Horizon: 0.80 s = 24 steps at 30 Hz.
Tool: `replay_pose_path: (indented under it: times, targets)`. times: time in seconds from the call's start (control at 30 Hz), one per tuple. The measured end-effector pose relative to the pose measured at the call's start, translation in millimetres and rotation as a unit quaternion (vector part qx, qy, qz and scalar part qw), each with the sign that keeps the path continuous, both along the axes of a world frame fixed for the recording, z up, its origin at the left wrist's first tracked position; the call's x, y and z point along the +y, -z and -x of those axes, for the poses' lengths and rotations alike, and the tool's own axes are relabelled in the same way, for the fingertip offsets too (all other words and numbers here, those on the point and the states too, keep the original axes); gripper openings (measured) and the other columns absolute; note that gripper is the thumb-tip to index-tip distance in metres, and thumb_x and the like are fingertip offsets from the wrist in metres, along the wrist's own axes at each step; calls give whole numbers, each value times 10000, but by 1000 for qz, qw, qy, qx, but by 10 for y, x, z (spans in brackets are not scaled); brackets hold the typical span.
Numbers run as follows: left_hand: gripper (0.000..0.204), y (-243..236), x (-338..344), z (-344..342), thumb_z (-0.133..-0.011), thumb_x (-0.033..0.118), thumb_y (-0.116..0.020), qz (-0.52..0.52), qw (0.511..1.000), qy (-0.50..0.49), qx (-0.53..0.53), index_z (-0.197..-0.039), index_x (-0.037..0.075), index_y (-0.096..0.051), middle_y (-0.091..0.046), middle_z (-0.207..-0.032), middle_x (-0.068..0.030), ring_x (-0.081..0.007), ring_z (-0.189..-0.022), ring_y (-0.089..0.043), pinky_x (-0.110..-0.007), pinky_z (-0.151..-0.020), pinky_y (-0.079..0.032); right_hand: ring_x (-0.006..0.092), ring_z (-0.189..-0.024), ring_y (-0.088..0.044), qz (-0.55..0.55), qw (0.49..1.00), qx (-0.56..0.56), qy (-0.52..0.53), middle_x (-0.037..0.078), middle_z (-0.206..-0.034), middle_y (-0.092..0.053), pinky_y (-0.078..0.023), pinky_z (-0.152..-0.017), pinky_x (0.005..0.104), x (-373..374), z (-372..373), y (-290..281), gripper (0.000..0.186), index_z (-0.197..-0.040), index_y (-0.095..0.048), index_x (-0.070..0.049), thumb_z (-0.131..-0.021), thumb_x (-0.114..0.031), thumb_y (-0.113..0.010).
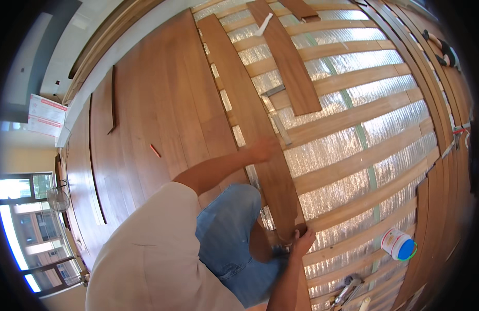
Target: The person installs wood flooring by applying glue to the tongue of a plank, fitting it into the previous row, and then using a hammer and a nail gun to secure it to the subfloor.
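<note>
A long, flat, brown wooden plank (249,116) runs beneath the blurred left hand (262,150), its near end at the right hand (303,241); whether either grips it, I cannot tell.

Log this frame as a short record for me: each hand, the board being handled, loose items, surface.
Left hand: over the long plank, blurred; contact unclear
Right hand: at the plank's near end; exact grip unclear
Plank position: across the wooden battens, beside the laid flooring
Loose items: metal square right of the plank; red stick-like item on the flooring; blue-lidded bucket at right
Between battens: silvery foil
</note>
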State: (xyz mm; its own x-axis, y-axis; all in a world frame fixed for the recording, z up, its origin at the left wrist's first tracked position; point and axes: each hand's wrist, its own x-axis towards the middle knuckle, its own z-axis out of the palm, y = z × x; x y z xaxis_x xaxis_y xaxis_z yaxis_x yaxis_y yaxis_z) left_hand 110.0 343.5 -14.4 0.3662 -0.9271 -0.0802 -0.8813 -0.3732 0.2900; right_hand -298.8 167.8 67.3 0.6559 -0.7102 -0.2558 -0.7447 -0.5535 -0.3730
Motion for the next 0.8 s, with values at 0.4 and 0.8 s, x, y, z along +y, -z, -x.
replay_pose_path:
  times: [0.4, 0.8]
  targets:
    - [567, -253, -192, 759, -561, 334, -820, 69, 991, 35, 106, -1038, 75, -657, -571, -1162, -194, -386, -1152, -494, -494, -996, -392, 414, -979, -584, -117, 992, -26, 35, 201, -1044, -641, -471, -866, 489, -17, 352, 45, 439, -1127, -599, -7, -741, -117, -776]
    - [629, -479, -508, 896, -607, 301, -855, -86, 992, 89, -27, -1130, 82, -582, -568, -1169, -139, -378, -1131, -495, -475, -947, -416, 125, -625, -583, -166, 817, -88, 546, 88, -743, -646, -462, -546, 266, -305, 2917, -19, 207, -931, -632, 35, -941, -164, -576]
